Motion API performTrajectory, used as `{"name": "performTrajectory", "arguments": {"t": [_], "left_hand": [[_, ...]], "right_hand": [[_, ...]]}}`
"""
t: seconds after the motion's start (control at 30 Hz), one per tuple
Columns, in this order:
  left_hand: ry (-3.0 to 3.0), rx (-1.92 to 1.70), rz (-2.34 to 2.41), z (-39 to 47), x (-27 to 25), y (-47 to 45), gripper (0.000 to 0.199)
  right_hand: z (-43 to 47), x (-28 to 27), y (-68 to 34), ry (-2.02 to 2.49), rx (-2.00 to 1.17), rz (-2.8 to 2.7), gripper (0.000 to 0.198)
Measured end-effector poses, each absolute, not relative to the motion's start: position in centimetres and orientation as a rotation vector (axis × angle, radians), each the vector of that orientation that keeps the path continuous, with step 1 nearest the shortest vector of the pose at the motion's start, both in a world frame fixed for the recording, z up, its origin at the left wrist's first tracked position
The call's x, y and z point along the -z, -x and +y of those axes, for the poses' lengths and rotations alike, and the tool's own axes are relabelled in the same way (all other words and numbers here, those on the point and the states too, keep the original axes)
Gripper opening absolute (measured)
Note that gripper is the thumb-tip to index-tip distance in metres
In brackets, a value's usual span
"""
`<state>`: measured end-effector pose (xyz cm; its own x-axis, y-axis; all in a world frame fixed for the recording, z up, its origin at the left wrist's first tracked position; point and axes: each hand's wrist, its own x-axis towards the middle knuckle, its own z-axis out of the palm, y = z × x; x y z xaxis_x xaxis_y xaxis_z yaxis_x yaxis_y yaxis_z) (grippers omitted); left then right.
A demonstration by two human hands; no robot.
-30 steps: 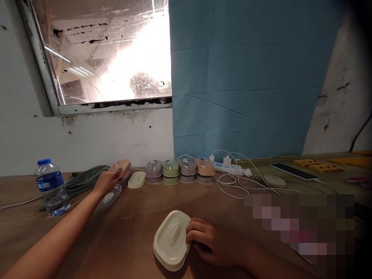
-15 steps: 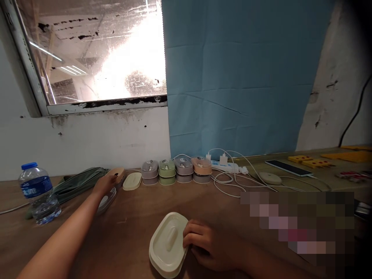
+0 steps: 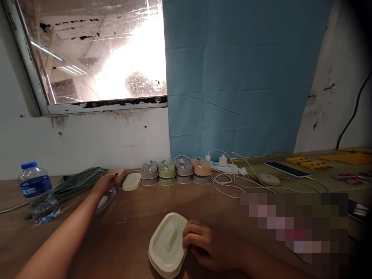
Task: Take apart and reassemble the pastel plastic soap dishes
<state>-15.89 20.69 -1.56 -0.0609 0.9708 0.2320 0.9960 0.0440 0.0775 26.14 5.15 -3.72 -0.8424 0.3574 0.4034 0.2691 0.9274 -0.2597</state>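
My right hand [image 3: 200,243] has its fingers curled over the right edge of a cream oval plastic food container [image 3: 168,246], which rests on the table close to me. A raised oblong bump shows in the middle of its sunken top. Stretched to the far left, my left hand [image 3: 104,184] grips a peach-coloured container [image 3: 117,174]; the fingers partly hide it. Below that wrist lies a clear-topped grey lid [image 3: 107,202]. To the right of the peach container sits a flat cream oval piece [image 3: 132,181].
Several stacked lunch boxes, including a green one [image 3: 166,171], line the wall. A water bottle [image 3: 37,195] and dark green cloth [image 3: 81,184] are at left. White cables run from a power strip [image 3: 223,166] past a phone [image 3: 287,169]. Pixelation covers the lower right.
Both hands stay in the same places on the same containers. Only the camera's view has shifted very slightly.
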Motion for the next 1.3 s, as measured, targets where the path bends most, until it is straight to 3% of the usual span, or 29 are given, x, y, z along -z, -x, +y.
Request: {"name": "performTrajectory", "arguments": {"t": [1.3], "left_hand": [[2.118,0.315,-2.157,20.99,1.54,16.46,0.042]], "right_hand": [[5.18,3.66,-26.11,0.454,-0.268,-2.629,0.028]]}}
